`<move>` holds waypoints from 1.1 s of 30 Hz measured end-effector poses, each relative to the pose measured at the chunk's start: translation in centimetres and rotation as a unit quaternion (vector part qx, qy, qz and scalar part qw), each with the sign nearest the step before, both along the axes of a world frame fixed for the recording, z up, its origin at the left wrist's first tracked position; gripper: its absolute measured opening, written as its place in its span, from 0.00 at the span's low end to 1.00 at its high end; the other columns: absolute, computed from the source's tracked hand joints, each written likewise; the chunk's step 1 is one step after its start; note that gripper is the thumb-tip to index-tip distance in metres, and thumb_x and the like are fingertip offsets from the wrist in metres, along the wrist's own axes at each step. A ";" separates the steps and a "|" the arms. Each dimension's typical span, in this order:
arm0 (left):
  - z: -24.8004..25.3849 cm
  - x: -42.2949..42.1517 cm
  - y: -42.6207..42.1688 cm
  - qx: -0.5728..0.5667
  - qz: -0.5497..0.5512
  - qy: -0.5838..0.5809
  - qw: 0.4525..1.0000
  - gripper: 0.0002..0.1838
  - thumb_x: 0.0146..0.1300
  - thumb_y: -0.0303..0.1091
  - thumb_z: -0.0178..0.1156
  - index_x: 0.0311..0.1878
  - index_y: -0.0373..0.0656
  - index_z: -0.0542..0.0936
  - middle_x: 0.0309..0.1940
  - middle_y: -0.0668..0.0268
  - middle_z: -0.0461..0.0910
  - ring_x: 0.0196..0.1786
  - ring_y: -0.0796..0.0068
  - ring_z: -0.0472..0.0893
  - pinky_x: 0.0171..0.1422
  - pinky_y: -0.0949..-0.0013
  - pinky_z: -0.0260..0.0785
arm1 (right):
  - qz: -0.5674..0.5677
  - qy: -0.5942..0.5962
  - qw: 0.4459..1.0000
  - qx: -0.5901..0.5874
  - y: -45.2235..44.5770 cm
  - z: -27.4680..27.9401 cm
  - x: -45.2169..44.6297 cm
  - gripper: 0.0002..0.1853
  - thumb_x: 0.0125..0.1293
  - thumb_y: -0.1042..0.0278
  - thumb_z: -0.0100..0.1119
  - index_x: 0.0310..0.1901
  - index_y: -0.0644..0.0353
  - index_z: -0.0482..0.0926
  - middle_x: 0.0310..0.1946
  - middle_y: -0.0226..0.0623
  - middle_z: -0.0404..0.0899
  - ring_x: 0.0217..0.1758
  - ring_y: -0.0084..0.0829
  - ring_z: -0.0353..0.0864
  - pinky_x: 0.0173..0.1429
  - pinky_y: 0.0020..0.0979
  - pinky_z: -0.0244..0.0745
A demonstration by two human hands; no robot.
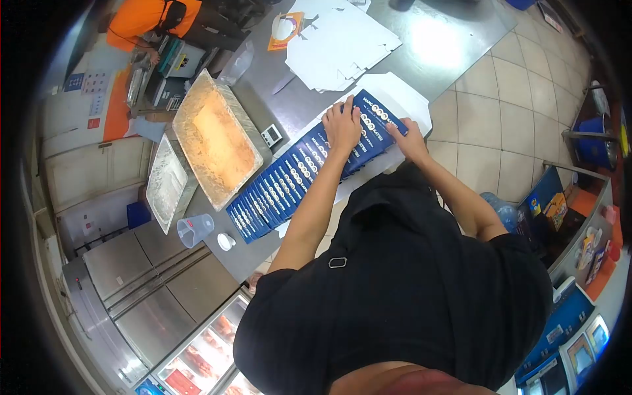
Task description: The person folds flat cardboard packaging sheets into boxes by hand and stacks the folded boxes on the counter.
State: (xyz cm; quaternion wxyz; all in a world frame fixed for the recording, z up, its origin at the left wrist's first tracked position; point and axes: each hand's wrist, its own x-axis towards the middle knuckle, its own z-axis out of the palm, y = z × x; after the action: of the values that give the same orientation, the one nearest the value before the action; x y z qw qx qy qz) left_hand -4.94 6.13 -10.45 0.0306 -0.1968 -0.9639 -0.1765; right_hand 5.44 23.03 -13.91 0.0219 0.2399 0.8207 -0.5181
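A long row of overlapping blue printed sheets or sleeves runs diagonally along the near edge of the steel table. My left hand rests on the row near its upper right end, fingers spread on the printed surface. At the right end, my right hand grips the corner of the topmost blue piece, thumb on its face and the other fingers partly hidden. Beneath that end lies a white board, with more white card pieces farther back.
Two metal trays, one with orange-brown crumbs and one whitish, stand left of the row. Nearby are a small digital device, a clear cup and a white lid. A person in orange works at the upper left.
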 end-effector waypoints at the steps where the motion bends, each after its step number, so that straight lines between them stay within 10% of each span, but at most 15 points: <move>1: -0.1 0.0 0.1 -0.002 0.002 0.008 1.000 0.23 0.70 0.45 0.48 0.64 0.50 0.72 0.55 0.55 0.75 0.59 0.55 0.71 0.65 0.50 0.56 | 0.002 -0.001 1.000 0.000 0.3 0.1 0.2 0.29 0.63 0.48 0.63 0.55 0.64 0.73 0.49 0.52 0.75 0.48 0.42 0.79 0.54 0.37 0.73; 6: -0.5 0.1 0.2 0.002 0.003 0.046 0.999 0.23 0.69 0.45 0.51 0.63 0.46 0.73 0.53 0.57 0.76 0.56 0.57 0.72 0.64 0.54 0.57 | 0.069 0.106 0.963 -0.237 2.6 0.2 2.6 0.25 0.60 0.66 0.66 0.57 0.64 0.71 0.46 0.44 0.79 0.41 0.34 0.85 0.49 0.34 0.79; 14: -0.1 0.2 0.1 -0.028 0.001 0.027 0.999 0.24 0.68 0.47 0.52 0.63 0.47 0.73 0.54 0.57 0.75 0.56 0.56 0.72 0.63 0.53 0.57 | 0.147 0.121 0.982 -0.022 3.9 -0.7 1.6 0.15 0.59 0.73 0.68 0.46 0.67 0.77 0.39 0.48 0.83 0.43 0.41 0.86 0.48 0.36 0.80; 33: 0.3 0.5 0.5 0.003 -0.005 0.032 0.999 0.24 0.68 0.48 0.52 0.63 0.47 0.72 0.51 0.55 0.76 0.56 0.53 0.72 0.64 0.50 0.58 | 0.269 0.100 0.957 0.048 4.5 -2.9 -0.9 0.12 0.51 0.80 0.66 0.39 0.61 0.84 0.34 0.45 0.82 0.36 0.43 0.82 0.44 0.36 0.77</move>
State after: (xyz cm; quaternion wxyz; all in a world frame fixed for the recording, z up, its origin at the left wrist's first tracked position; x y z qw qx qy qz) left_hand -4.49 6.64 -10.11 0.0615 -0.2069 -0.9610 -0.1731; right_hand 4.51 27.49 -16.85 0.0670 -0.0420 0.8768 -0.4743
